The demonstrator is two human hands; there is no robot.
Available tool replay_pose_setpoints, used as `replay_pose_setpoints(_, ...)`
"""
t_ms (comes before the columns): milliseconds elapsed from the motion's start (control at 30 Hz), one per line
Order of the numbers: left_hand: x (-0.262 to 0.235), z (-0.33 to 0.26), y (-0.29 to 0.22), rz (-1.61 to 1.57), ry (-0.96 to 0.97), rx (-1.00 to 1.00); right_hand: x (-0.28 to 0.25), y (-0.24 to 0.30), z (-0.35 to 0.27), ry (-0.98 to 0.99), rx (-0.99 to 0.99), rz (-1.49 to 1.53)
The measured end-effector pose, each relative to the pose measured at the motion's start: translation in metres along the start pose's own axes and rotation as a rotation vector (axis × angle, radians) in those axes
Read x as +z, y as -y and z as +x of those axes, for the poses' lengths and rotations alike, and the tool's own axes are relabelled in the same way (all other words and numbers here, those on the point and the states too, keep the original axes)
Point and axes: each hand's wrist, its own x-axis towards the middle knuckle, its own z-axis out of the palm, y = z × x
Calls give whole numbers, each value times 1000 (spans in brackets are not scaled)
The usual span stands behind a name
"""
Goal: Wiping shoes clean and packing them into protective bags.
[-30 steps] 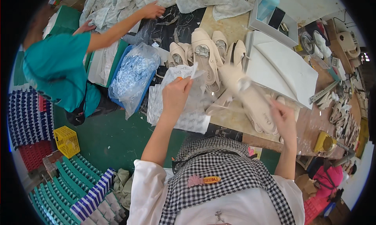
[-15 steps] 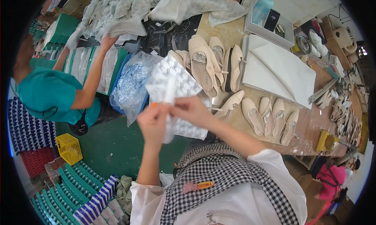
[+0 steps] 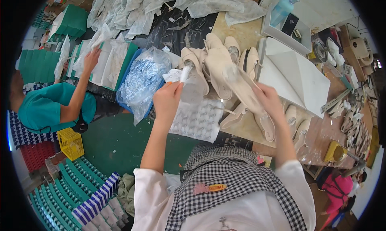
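My left hand (image 3: 167, 100) is closed on a whitish translucent strip (image 3: 185, 74) that points up from the fingers. Something small and orange shows at its fingertips. My right hand (image 3: 268, 101) grips a beige shoe (image 3: 231, 70), which is held slanted above the table and blurred by motion. Beneath the hands lies a pale sheet with rows of small round dots (image 3: 195, 120). Other beige slingback shoes (image 3: 194, 68) lie just beyond the left hand, and a few more are partly hidden behind my right forearm.
At left, a blue bin (image 3: 142, 78) holds a plastic bag of bluish pieces. A co-worker in a teal shirt (image 3: 54, 104) handles white tissue over green boxes (image 3: 120, 70). White paper (image 3: 295, 70) lies right, below a tray with a bottle (image 3: 282, 10). Crumpled tissue (image 3: 132, 10) is piled behind.
My hands were together at a dotted sheet; now they are apart. My right hand has moved right and taken hold of a beige shoe. The co-worker's hands have moved lower.
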Motion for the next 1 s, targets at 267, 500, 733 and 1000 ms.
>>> replay_pose_setpoints(267, -7, -67, -100, -170, 195, 206, 102, 36, -30, 104, 286, 684)
replay_pose_setpoints(500, -69, -37, -57, -339, -83, -196, 158, 94, -6, 458, -84, 966)
replay_pose_setpoints(733, -63, -61, -34, -368, -137, -317, 119, -86, -96, 31, 204, 648)
replay_pose_setpoints(1000, -24, -46, -74, -203, 181, 94, 161, -215, -88, -170, 154, -609)
